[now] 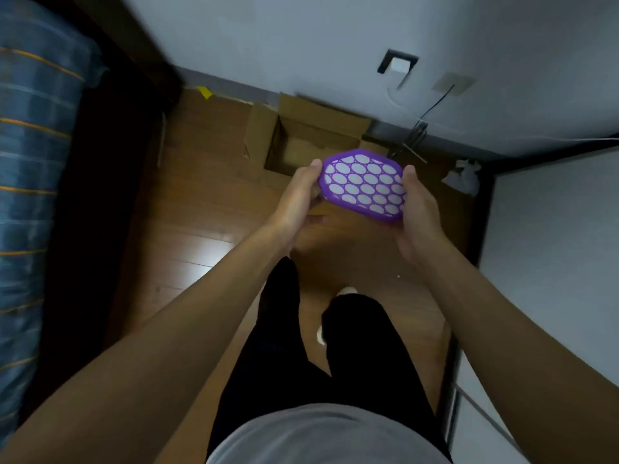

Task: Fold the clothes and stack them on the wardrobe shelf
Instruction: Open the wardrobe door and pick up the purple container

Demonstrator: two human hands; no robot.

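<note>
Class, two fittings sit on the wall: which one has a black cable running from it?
The beige plate, farther right; the dark-framed fitting holds a white block instead.

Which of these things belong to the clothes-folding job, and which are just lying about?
In hand: purple lattice piece, held between left hand and right hand; no clothes for folding show.
Lying about: open cardboard box, crumpled white wad, blue striped bedding, wall plug.
</note>
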